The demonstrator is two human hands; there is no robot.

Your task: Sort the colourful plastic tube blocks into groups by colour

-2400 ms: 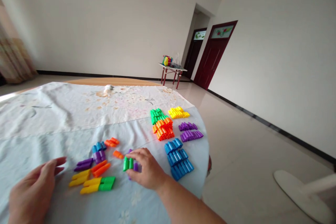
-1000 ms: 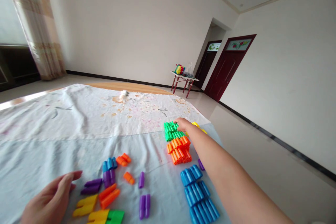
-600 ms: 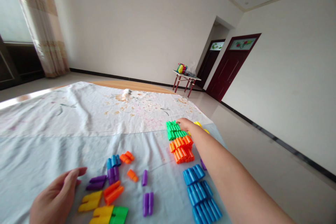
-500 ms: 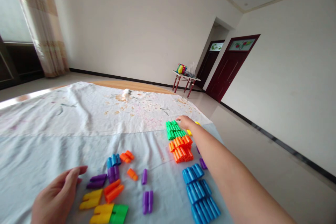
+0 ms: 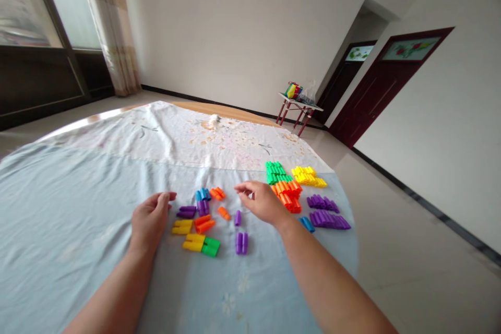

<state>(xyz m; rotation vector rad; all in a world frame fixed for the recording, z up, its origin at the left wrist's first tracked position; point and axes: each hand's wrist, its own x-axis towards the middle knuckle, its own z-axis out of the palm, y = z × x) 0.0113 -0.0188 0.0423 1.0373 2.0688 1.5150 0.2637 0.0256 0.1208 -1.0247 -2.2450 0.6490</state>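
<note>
Close to the left edge of the loose plastic pieces is my left hand (image 5: 151,215), fingers loosely extended, with nothing visible in them. A dark purple double piece (image 5: 186,212) lies just beyond its fingertips. My right hand (image 5: 260,201) is over the cloth between the loose pieces and the sorted stacks, thumb and fingers apart, visibly holding nothing. Left of it lie an orange double piece (image 5: 217,193) and a small orange piece (image 5: 224,213). Between the hands are blue pieces (image 5: 203,194) joined to purple ones, orange pieces (image 5: 204,224), a yellow piece (image 5: 182,227), a yellow-green joined pair (image 5: 211,247) and purple pieces (image 5: 241,243).
Sorted groups stand right: green (image 5: 276,172), orange (image 5: 290,202), yellow (image 5: 309,176), purple (image 5: 329,220) and blue pieces (image 5: 307,224), the last partly behind my right arm. A wrinkled cloth (image 5: 78,209) covers the round table. A small side table (image 5: 301,102) is by the wall.
My right hand has come back from beside the green stack toward the loose pieces. My left hand stays left of them. The view has shifted, so more of the yellow and purple groups shows.
</note>
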